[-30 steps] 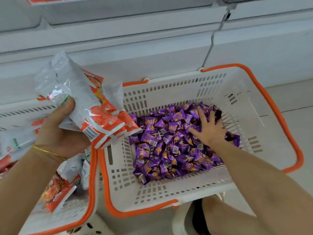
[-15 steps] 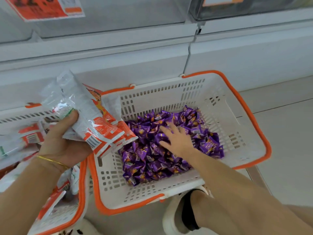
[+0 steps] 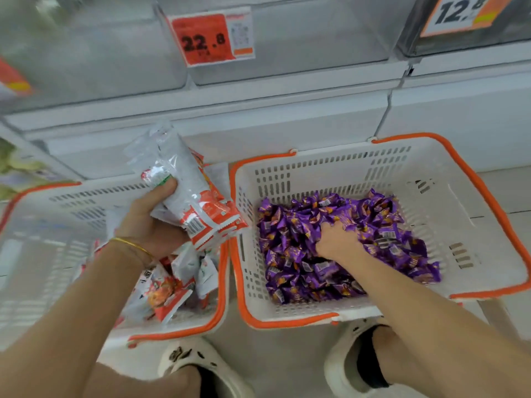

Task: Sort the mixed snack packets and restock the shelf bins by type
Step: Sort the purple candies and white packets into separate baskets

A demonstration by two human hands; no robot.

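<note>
My left hand [image 3: 149, 222] grips a bunch of white-and-orange snack packets [image 3: 189, 196], held above the gap between two white baskets with orange rims. The left basket [image 3: 178, 331] holds more packets of that kind [image 3: 172, 288]. The right basket [image 3: 287, 320] is filled with small purple packets [image 3: 301, 271]. My right hand [image 3: 336, 239] is sunk into the purple pile, fingers curled around a few of them; the fingertips are hidden among the packets.
Clear shelf bins [image 3: 275, 53] run across the top, with an orange price tag reading 22.8 [image 3: 211, 38] and another reading 12.8 [image 3: 459, 12]. A white shelf ledge [image 3: 258, 110] lies behind the baskets. My white shoes [image 3: 201, 369] stand on the floor below.
My right hand went from lying flat and spread on the purple pile to digging in with curled fingers. The view tilted up, revealing the shelf bins and price tags. My left hand keeps its packets.
</note>
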